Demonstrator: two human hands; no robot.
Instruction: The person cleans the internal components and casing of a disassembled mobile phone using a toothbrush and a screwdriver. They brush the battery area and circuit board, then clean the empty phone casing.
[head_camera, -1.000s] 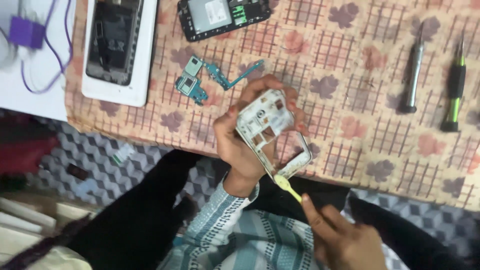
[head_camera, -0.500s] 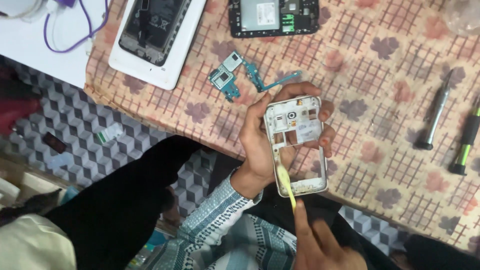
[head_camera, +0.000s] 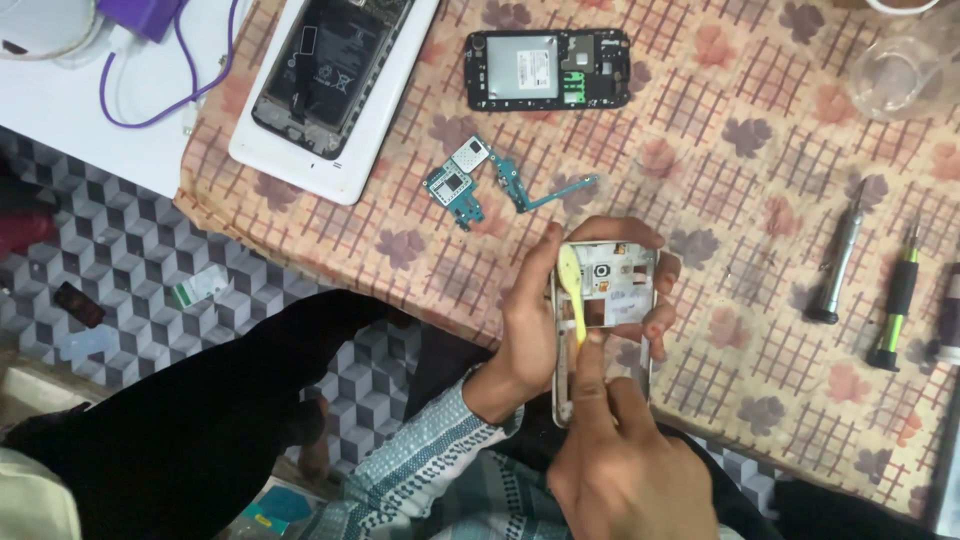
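Down at the near edge of the tabletop, from the one head view, both hands are on a single silver phone frame. Left hand has its grip clamped around that frame, thumb up the left rail, fingertips curling over the top and right side, holding it just above the patterned cloth at the table's edge. Right hand comes up from below, its grip pinched together on one yellow pry tool, whose rounded tip lies against the frame's upper left corner. Now count the rest: two more opened phones lie on the cloth, one large one in a white shell with its dark battery showing, and one small black one with a metal plate inside. Between them and the hands sits one loose cluster of teal circuit boards, three pieces as far as I can make out. Off to the right, well apart from the hands, two screwdrivers: a grey one and a green-and-black one, lying side by side. Top right, one clear glass cup. Top left, one purple cable looping over a white surface.
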